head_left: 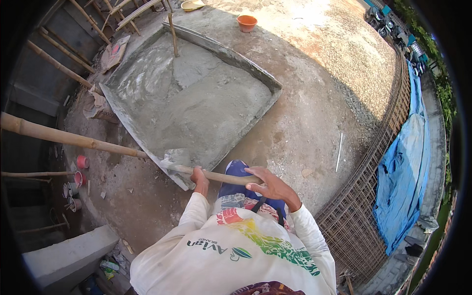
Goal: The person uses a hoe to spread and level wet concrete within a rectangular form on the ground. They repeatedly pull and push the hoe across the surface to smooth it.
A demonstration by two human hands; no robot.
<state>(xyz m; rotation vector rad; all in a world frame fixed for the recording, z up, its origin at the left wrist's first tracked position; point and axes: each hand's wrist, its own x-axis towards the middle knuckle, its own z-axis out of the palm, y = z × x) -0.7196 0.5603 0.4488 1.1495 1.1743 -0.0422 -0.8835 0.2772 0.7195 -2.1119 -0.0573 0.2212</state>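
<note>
A hoe with a pale wooden handle (221, 177) lies across in front of me, its mortar-coated blade (175, 156) at the near corner of a large shallow mixing trough (235, 58). My left hand (200, 180) is closed round the handle near its middle. At the handle's right end my right hand (270, 185) grips it, thumb below and fingers above. Wet grey mortar (196, 105) spreads over the trough's floor, heaped toward the middle and right. Mortar covers part of the blade, so its full shape is hard to make out.
Another wooden handle (173, 35) stands upright in the mortar's far part. A bamboo pole (73, 139) reaches the trough's left side. An orange basin (247, 23) sits beyond it. Rusty steel mesh (361, 216) and a blue tarp (400, 172) line the right; small buckets (82, 162) stand left.
</note>
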